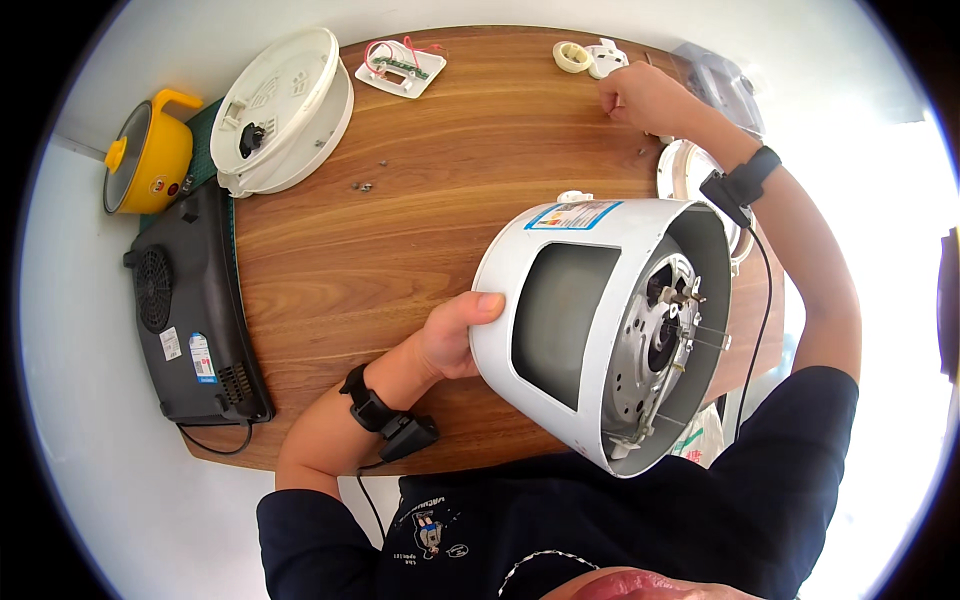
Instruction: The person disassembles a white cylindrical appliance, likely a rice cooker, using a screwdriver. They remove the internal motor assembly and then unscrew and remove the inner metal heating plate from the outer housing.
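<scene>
My left hand (455, 335) grips the rim of a white rice cooker body (492, 270), its thumb on the outer wall. The body lies tilted on its side above the table, and its open base faces right. Inside the base a round metal heating plate (632, 365) shows, with brackets, screws and thin rods. A rectangular cutout is in the side wall, below a blue-edged label. My right hand (650, 98) is stretched to the far right of the table, fingers curled. What it holds, if anything, is hidden. Beside it are a white plastic part (606, 57) and a cream ring (571, 57).
Left on the wooden table (330, 270) lie a black induction cooker (190, 310), a yellow electric pot (165, 150) and a white lid (290, 90). A circuit board panel with red wires (400, 68) and small screws (362, 187) lie farther back. A white ring part (680, 165) and clear container (722, 85) are at right.
</scene>
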Demonstrator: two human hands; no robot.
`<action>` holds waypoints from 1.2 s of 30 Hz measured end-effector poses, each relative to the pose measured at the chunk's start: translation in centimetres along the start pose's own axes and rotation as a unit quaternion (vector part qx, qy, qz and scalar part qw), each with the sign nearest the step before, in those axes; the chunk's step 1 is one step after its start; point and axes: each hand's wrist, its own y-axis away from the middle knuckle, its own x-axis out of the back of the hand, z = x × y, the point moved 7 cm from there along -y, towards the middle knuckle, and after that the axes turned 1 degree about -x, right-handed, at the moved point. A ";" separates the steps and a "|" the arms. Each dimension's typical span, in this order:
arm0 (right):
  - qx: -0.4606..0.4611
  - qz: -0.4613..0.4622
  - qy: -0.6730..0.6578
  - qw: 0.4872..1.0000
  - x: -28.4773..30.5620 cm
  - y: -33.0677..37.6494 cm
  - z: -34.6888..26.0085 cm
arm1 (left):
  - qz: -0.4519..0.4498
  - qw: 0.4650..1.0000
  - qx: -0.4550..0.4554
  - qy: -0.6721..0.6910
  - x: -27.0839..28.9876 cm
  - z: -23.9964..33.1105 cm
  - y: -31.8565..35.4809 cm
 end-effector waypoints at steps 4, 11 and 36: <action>-0.024 -0.016 -0.021 0.999 0.3 0.7 1.2 | -0.012 1.000 -0.005 0.002 0.1 0.1 0.0; -0.039 0.135 -0.053 0.989 5.4 4.7 1.4 | -0.028 0.999 -0.023 0.006 0.0 0.2 -0.4; -0.373 0.513 -0.589 0.501 -7.1 32.1 17.6 | -0.025 0.992 -0.114 -0.056 -0.6 1.5 0.1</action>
